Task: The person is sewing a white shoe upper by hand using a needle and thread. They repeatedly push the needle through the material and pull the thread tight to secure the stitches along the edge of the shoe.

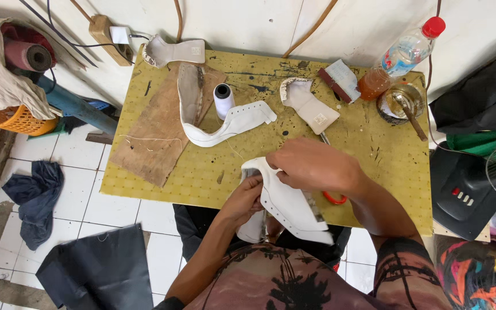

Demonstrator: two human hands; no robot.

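here, both hands pinch a white shoe upper (pixel 285 204) at the yellow table (pixel 374 149) edge. left hand (pixel 245 198) at its nine o'clock, right hand (pixel 311 166) at twelve.

A white leather shoe upper (pixel 287 205), eyelet-punched, tilted over the table's near edge.
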